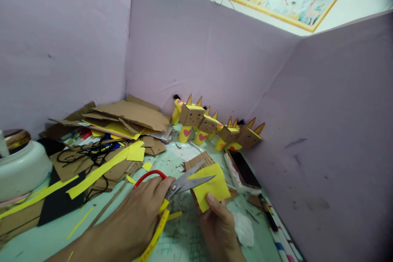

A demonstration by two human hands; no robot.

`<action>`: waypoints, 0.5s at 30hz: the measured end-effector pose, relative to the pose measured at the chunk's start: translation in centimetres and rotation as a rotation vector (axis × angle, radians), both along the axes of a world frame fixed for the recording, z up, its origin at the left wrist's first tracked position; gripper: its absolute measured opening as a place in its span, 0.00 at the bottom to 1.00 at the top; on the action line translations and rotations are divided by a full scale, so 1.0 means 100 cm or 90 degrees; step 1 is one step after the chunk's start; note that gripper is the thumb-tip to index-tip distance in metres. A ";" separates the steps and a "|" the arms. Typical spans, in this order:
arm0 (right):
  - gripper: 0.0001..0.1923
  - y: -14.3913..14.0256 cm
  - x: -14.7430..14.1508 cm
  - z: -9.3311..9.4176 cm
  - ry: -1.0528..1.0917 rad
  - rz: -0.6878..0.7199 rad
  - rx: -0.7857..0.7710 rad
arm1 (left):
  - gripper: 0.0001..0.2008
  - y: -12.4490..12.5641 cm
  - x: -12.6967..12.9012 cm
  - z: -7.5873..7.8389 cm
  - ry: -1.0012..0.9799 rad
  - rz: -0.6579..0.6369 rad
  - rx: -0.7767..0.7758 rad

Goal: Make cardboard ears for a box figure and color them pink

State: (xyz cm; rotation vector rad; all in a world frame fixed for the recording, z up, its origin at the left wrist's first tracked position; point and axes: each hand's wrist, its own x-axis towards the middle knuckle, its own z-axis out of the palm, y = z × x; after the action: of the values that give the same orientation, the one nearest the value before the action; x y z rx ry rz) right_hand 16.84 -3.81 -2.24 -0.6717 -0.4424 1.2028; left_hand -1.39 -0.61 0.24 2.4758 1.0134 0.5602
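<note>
My left hand (138,208) is closed around the red handle of the scissors (181,184). Their blades stand apart, one reaching over the edge of a yellow paper piece (210,188). Gripping that paper between thumb and fingers is my right hand (217,225). A piece of corrugated cardboard (201,159) shows behind the paper; whether my right hand holds it too is hard to see. Below the scissors, a yellow measuring tape (156,235) runs past my left hand. A narrow yellow paper scrap (175,215) lies close by on the table.
Several yellow animal figures (192,114) with cardboard heads stand at the back. Cardboard sheets (132,112), yellow strips (101,170) and black cord crowd the left, beside a white round container (24,168). A phone (244,170) in a white box and crumpled tissue (244,229) lie right. Purple panels (196,45) enclose the table.
</note>
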 end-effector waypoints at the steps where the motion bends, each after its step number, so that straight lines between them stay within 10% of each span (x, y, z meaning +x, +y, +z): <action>1: 0.29 0.000 0.000 0.000 -0.001 0.001 -0.001 | 0.25 0.000 0.000 0.001 0.000 -0.003 -0.010; 15: 0.29 0.001 0.004 -0.005 -0.023 0.009 0.003 | 0.22 0.003 -0.006 -0.007 0.020 0.022 0.017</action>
State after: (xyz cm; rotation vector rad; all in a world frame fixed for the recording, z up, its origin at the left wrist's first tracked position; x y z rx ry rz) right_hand 17.28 -3.71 -2.69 -0.6874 -0.4807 1.2033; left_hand -1.96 -0.29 -0.48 2.5022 1.0693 0.5517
